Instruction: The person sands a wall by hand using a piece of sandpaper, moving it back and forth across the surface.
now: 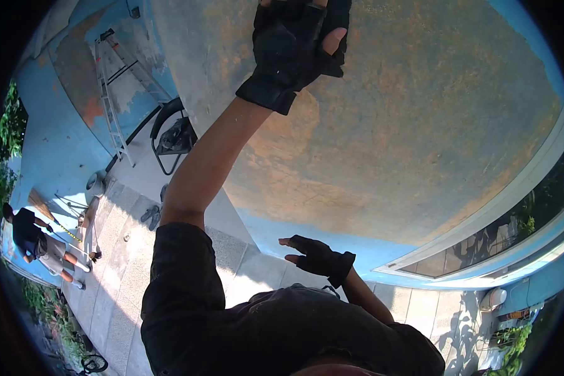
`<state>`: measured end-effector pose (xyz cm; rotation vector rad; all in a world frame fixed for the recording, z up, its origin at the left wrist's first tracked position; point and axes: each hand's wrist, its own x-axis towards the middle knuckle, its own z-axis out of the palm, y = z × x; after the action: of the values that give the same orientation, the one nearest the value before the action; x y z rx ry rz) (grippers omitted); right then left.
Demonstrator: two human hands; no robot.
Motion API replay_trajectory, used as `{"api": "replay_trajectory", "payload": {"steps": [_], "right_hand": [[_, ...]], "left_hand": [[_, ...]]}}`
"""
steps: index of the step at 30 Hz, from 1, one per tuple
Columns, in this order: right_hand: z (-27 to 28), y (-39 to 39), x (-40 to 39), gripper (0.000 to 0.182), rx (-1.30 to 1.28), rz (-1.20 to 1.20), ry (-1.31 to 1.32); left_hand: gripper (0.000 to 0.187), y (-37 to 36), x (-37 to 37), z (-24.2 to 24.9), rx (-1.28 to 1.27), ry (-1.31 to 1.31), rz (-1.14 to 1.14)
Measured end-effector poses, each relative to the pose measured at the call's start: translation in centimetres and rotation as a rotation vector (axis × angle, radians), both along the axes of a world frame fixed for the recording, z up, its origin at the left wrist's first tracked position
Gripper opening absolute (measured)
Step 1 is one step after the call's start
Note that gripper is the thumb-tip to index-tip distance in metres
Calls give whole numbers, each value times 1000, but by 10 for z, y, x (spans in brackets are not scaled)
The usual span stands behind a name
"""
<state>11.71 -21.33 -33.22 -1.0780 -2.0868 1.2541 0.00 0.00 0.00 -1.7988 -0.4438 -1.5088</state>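
My left hand [288, 47], in a black fingerless glove, is raised to the wall [382, 138], where blue paint borders a rough grey-brown patch. Its fingers run off the top edge of the picture. A dark flat piece with a pointed corner [339, 67] shows beside the palm, under the bare thumb; its kind cannot be made out. Lower down, my right hand [316, 257], gloved the same way, hangs in the air before my chest. Its fingers stretch out to the left, apart, and hold nothing.
A stepladder [109, 94] leans at the far left by a black chair [172, 135] with a dark bag on it. Shoes [150, 216] and a bucket [95, 183] are on the tiled floor. Another person [41, 241] holds a long pole. A window [482, 241] is low right.
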Motion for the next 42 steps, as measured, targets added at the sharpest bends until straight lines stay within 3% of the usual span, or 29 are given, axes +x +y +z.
{"api": "replay_trajectory", "payload": {"steps": [15, 19, 23, 28, 31, 35, 39, 42], "right_hand": [[-1, -8, 2, 53, 47, -57, -28], [-5, -11, 9, 53, 94, -94, -49], [-1, -15, 10, 54, 62, -106, -93], [-4, -16, 7, 51, 138, -101, -111], [1, -16, 10, 52, 100, -106, -56], [-3, -22, 17, 52, 66, -147, -21], [-12, -26, 24, 52, 62, -153, -39], [-11, -32, 31, 52, 55, -143, -36]], "left_hand": [[72, 11, -41, -78, -135, 39, 97], [74, 24, -83, -96, -215, -181, 103], [80, 19, -69, -153, -379, -318, 66], [84, -11, -38, -225, -503, -104, 109], [84, -5, -64, -217, -525, -101, 117], [83, 19, -90, -202, -499, -407, -3], [85, 7, -46, -215, -488, -468, 43], [88, -17, -14, -237, -554, -269, 41]]}}
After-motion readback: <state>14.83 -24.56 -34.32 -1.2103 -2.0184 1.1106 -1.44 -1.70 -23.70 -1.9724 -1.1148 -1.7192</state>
